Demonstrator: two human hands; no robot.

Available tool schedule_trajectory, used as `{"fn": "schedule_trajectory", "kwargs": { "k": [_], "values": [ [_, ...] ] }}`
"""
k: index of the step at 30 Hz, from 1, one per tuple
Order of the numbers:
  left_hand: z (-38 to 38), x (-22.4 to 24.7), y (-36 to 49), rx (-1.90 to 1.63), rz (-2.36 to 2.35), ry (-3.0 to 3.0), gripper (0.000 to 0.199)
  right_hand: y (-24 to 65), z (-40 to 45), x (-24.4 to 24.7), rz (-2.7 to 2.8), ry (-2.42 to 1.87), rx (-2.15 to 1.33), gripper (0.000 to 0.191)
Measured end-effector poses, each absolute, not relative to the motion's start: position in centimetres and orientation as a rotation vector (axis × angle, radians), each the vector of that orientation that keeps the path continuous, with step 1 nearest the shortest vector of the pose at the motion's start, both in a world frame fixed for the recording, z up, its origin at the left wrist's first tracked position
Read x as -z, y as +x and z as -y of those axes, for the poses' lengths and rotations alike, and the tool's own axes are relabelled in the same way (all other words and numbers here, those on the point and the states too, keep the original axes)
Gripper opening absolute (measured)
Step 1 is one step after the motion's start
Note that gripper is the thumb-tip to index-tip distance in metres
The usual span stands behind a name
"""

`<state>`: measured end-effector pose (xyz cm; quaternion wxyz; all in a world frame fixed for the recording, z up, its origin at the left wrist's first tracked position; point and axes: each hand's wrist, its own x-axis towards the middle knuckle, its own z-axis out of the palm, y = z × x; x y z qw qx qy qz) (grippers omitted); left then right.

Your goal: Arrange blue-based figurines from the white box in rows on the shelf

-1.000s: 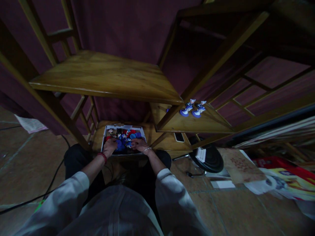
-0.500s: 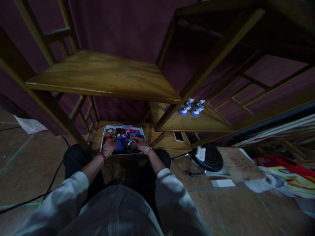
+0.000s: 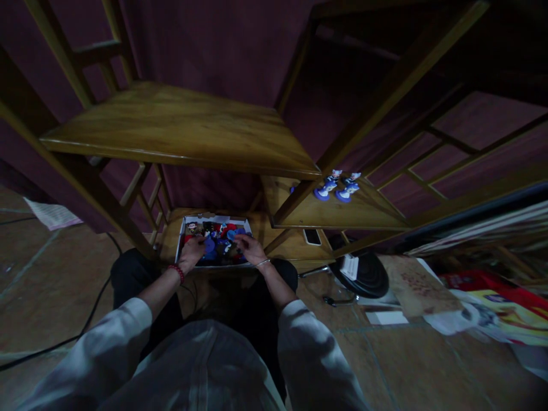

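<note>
A shallow white-edged box point(image 3: 178, 244) on the low wooden shelf holds several small figurines in red, blue, black and white. My left hand point(image 3: 192, 251), with a red bead bracelet at the wrist, is closed at the box's left side on a figurine with a round blue base point(image 3: 209, 246). Over the right part of the box is my right hand point(image 3: 252, 249), a thin bracelet at its wrist. Its fingers are bent near a blue piece point(image 3: 232, 234); whether they touch anything is too small to tell.
Two blue-and-white figurines point(image 3: 327, 187) point(image 3: 347, 188) stand on the middle shelf point(image 3: 363, 214). A phone point(image 3: 312, 237) lies on the low shelf. The upper shelf's edge point(image 3: 184, 158) juts out above the box. A black round seat point(image 3: 363, 277) is at the right.
My right hand has moved slightly right and up, away from the middle of the box. My left hand has stayed nearly in place. The view has shifted a little.
</note>
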<state>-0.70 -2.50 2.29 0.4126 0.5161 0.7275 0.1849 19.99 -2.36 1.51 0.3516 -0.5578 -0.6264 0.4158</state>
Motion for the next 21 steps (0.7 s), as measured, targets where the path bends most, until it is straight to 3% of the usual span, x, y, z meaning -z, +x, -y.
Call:
{"fn": "schedule_trajectory", "kwargs": {
  "k": [10,21],
  "values": [
    [2.8,-4.0,0.9,-0.392,-1.713,1.479,0.032,21.4,3.1,-2.3,1.599,-1.653,-1.203,0.025],
    [4.3,-5.0,0.5,-0.221,-1.890,1.744,0.033,20.4,2.4,-6.0,2.693,-1.928,-0.646,0.026]
  ]
}}
